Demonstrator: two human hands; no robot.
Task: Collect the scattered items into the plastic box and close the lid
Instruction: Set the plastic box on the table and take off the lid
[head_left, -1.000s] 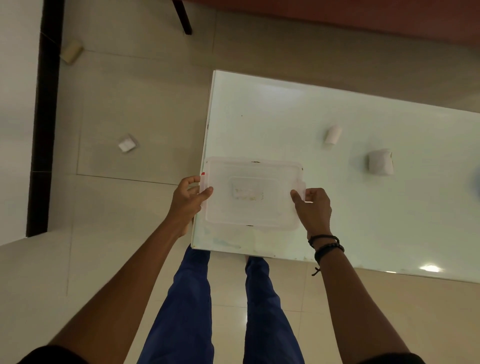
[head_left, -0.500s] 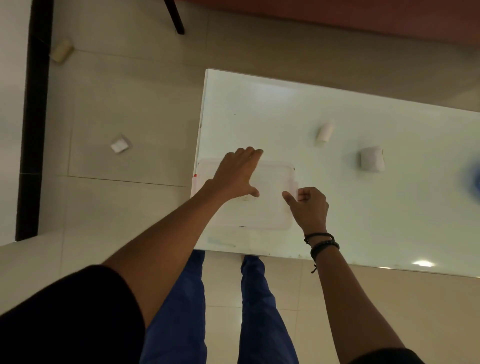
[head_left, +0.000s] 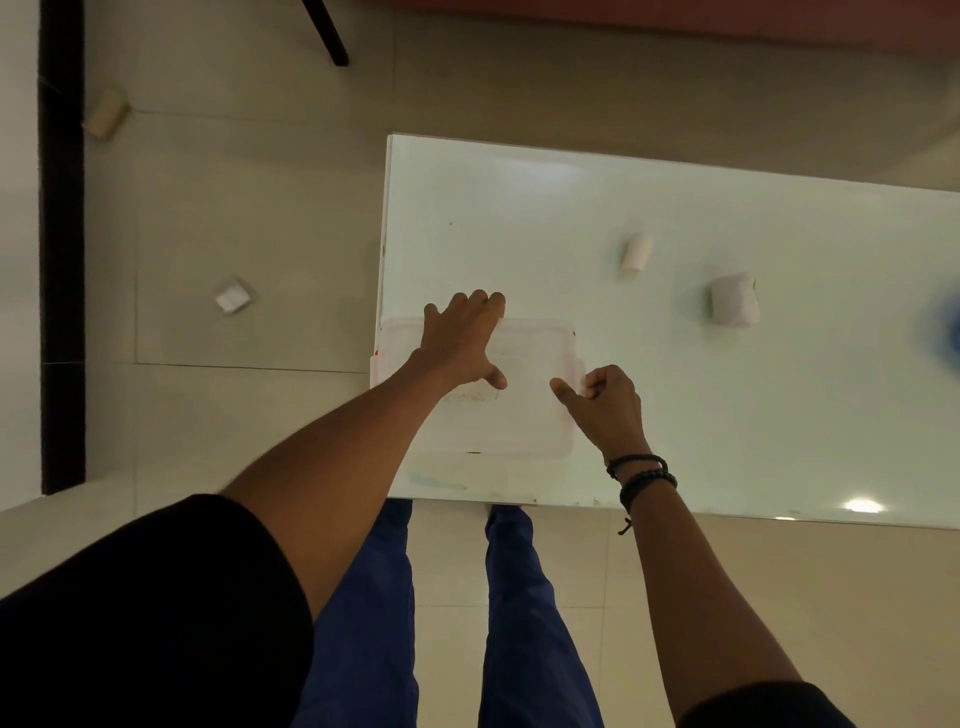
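Note:
A clear plastic box (head_left: 519, 431) with its lid on sits at the near left corner of the white table (head_left: 727, 415). My left hand (head_left: 462, 345) lies flat on the lid with its fingers spread, holding nothing. My right hand (head_left: 605, 402) is at the box's right edge, fingers curled at the side latch and thumb resting on the lid. Two white items lie on the table beyond and to the right of the box: a small roll (head_left: 636, 251) and a bigger bundle (head_left: 733, 300). What is inside the box cannot be made out.
On the tiled floor left of the table lie a white item (head_left: 234, 296) and a beige one (head_left: 106, 114). A blue blur (head_left: 948, 327) shows at the table's right edge. A dark furniture leg (head_left: 327, 31) stands at the back. My legs are under the near table edge.
My left hand let go of the box's left edge and moved onto the lid. My right hand stayed at the right edge.

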